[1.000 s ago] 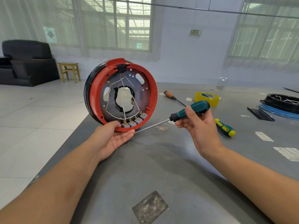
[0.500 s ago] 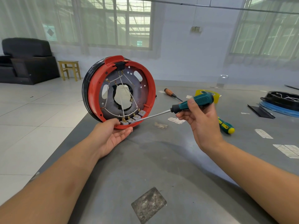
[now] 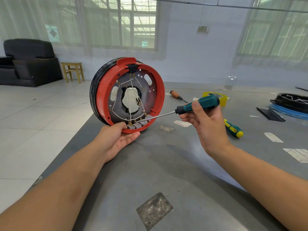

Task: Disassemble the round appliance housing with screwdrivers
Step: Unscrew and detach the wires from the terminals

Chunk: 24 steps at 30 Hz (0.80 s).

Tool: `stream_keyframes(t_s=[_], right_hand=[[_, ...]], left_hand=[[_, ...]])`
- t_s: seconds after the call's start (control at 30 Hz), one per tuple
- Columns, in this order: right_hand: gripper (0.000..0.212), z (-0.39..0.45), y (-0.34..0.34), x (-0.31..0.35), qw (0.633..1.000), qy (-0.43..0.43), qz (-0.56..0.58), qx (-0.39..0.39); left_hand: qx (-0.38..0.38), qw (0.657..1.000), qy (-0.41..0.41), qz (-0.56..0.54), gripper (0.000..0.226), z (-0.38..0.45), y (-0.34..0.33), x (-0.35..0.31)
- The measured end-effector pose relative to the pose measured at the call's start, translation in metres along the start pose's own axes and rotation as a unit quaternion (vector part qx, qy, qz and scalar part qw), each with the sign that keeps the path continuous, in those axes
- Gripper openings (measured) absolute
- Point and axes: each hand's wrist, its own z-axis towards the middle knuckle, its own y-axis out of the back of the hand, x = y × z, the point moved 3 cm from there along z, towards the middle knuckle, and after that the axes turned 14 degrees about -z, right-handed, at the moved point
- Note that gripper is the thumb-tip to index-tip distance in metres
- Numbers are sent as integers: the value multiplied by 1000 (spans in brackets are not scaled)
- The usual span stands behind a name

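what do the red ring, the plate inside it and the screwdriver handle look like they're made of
Red ring: probably moulded plastic, with uniform colour, a soft sheen and a formed tab on top.
Plate: looks like stamped sheet metal, dull grey, with punched holes and slots.
Screwdriver handle: seems rubbery teal grip over black plastic, with a dotted matte texture; its shaft is bright steel by its shine.

Grey worktable (image 3: 166,164), orange-handled screwdriver (image 3: 176,95) and yellow tape roll (image 3: 222,99) far, green-yellow screwdriver (image 3: 233,129) right, paper scraps (image 3: 273,137) scattered
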Motion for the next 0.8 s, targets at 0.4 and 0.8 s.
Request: stream_keyframes(t_s=[0.4,0.8], right_hand=[[23,-2,-3,2,1000,-8,-29,5],[30,-4,-4,9,1000,-20,-19,-8]], left_hand=[[7,999,-22,23,16,1,-1,2],[10,999,-35,32,31,2,-3,2]])
